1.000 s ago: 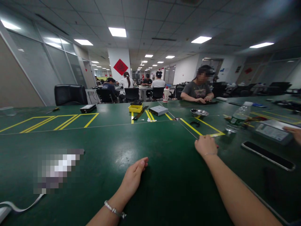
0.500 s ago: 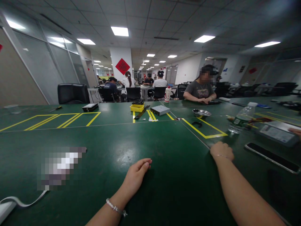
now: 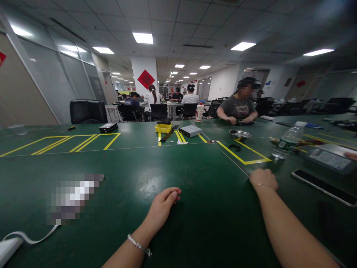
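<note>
My left hand rests on the green tabletop, fingers loosely curled and thumb beside them. Nothing shows in it. Over to the right, my right hand lies back-up on the table by a seam, its fingers folded under and closed. Whatever may be inside those fingers is hidden. Just beyond it is a yellow tape outline. A clear water bottle and a dark-screened phone are to its right.
Farther off are a yellow tray, a grey box, a metal bowl and a white bottle. A blurred-out object lies left. At right, another person's hand touches a grey metal box. A co-worker sits opposite.
My right hand has slid right and slightly nearer; a small red bit seen beside it earlier is out of sight. My left hand stays put. The co-worker's hands opposite have moved apart.
</note>
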The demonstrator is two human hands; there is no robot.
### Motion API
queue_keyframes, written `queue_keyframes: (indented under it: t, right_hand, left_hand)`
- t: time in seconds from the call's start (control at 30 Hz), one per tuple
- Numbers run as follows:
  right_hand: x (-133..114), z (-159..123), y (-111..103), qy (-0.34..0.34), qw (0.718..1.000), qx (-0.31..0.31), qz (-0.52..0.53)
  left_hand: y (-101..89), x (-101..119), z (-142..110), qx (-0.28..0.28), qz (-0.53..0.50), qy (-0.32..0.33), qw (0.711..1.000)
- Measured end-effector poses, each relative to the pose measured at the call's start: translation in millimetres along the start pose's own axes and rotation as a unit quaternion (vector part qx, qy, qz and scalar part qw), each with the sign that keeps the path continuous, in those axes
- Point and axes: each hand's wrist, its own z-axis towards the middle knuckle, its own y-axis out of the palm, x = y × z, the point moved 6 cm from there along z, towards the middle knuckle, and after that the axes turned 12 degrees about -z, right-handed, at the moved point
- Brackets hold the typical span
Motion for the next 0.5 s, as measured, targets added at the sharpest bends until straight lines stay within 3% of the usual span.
queue_keyframes:
  t: [0.13,0.27,0.4,0.5]
  right_hand:
    - [-19.2,-8.1,-16.1,-0.053,0.998,0.028,0.009]
    - [-77.2,-49.6,-46.8,-0.219,0.971,0.063,0.075]
    - [-141.7,-140.3,-78.6,-0.434,0.879,0.12,0.155]
    - [-170.1,-211.8,-82.1,-0.55,0.811,0.126,0.157]
  left_hand:
    - [1.0,-4.1,0.5,0.004,-0.153,-0.041,0.987]
    - [9.0,-8.2,-3.0,-0.01,-0.273,-0.092,0.958]
    - [16.5,-11.1,-8.5,-0.019,-0.341,-0.146,0.929]
    - [20.8,-11.7,-10.7,-0.037,-0.394,-0.171,0.903]
